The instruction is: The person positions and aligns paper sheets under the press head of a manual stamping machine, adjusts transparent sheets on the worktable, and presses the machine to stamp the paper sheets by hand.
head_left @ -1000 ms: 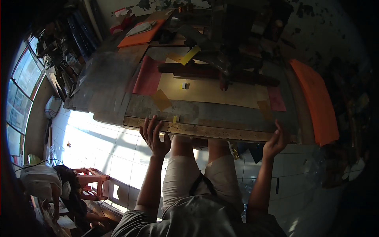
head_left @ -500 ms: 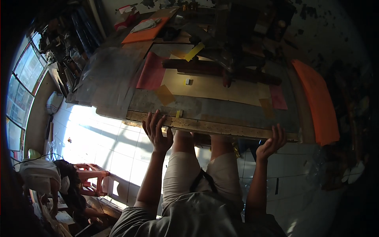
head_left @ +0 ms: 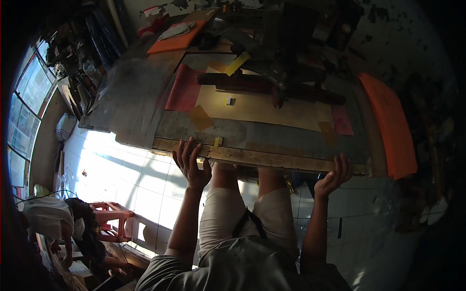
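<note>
Had the left hand point(head_left: 193, 167) at the wooden front edge point(head_left: 272, 159) of the table point(head_left: 291, 139), fingers fanned upward against the wood and thumb held apart. Had the right hand point(head_left: 335, 175) near the right end of that same edge, fingers raised, lightly bent and closer together. Could not tell how firmly either one pressed. Saw the edge running across just in front of the pale shorts point(head_left: 221, 208).

Just beside the left hand, saw a small yellow tab point(head_left: 218, 141) at the edge. Farther in, found a tan sheet point(head_left: 272, 112) lying over the grey tabletop, with an amber patch point(head_left: 200, 118) near its left end and a darker patch point(head_left: 328, 134) near its right. Noted a red sheet point(head_left: 183, 87) at the left and a pink piece point(head_left: 342, 120) at the right. Spotted a small white block point(head_left: 230, 101) on the tan sheet (with a bit of yellow showing at its left side). Made out a dark red bar point(head_left: 247, 84) stretching lengthwise over the sheet, and near it a tilted yellow strip point(head_left: 237, 64).

Toward the right, saw a long orange sheet point(head_left: 388, 126); at the far left, a pale cloth point(head_left: 175, 30) on an orange panel point(head_left: 167, 45). At lower left, noticed a pink stool point(head_left: 114, 221) beside a stooping person point(head_left: 48, 213).
</note>
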A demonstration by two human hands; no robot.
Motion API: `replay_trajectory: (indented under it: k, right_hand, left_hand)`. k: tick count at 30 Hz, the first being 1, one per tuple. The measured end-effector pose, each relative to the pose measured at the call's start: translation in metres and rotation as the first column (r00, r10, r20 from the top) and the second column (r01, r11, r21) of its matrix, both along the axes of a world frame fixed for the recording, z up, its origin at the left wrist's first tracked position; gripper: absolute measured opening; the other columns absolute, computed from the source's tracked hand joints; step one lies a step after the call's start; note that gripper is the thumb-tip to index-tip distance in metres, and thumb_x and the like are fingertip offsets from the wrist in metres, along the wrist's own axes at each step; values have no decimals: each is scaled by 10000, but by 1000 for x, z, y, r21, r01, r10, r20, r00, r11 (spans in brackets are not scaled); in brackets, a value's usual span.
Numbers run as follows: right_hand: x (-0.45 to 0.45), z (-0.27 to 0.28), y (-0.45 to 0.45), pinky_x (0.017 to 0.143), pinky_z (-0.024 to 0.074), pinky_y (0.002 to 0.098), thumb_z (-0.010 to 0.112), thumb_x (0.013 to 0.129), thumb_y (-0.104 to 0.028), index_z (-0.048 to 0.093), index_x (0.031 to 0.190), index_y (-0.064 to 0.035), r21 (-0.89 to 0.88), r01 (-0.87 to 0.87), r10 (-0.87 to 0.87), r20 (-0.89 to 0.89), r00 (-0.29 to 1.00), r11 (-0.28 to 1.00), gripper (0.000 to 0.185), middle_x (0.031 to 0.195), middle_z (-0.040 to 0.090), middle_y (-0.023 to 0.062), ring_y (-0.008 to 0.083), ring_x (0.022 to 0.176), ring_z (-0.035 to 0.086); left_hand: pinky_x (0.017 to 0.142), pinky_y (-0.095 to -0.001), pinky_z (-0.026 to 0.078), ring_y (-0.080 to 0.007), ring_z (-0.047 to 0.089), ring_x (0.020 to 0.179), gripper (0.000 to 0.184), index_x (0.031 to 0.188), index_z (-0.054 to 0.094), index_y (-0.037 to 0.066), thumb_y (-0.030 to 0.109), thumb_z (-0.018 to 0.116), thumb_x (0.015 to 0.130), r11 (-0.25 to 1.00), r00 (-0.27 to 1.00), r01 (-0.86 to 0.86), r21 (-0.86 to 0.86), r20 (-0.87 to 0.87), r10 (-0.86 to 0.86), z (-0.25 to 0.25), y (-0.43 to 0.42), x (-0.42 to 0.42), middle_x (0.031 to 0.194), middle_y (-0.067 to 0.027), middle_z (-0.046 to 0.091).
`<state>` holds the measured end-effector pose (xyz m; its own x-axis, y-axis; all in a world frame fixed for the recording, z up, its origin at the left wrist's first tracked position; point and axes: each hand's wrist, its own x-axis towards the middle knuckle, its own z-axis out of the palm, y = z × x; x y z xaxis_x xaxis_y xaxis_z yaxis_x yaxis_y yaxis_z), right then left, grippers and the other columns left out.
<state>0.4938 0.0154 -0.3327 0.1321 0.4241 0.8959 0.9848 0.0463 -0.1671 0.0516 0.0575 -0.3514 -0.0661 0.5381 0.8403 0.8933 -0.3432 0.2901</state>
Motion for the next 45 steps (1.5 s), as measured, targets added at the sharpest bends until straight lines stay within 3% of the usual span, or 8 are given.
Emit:
replay_trajectory:
  k: [35,45]
  right_hand:
    - [-3,4,0,1150,352,568,249,1197,-387,682,1363,-71,24,-5,5,-1,1000,1000,562,1453,673,101,347,1390,559]
    - [-4,9,-7,1173,370,554,270,1196,-386,668,1401,-49,-31,-13,12,-19,1000,999,560,1455,669,120,373,1397,557]
  left_hand:
    - [1269,-640,234,-447,459,1518,443,1424,631,129,365,580,1052,999,1000,0,42,18,-1,-2,3,0,1573,-159,585]
    - [1282,-640,219,-440,451,1530,476,1465,613,131,293,623,1018,999,1000,26,36,15,-26,0,2,0,1598,-145,566]
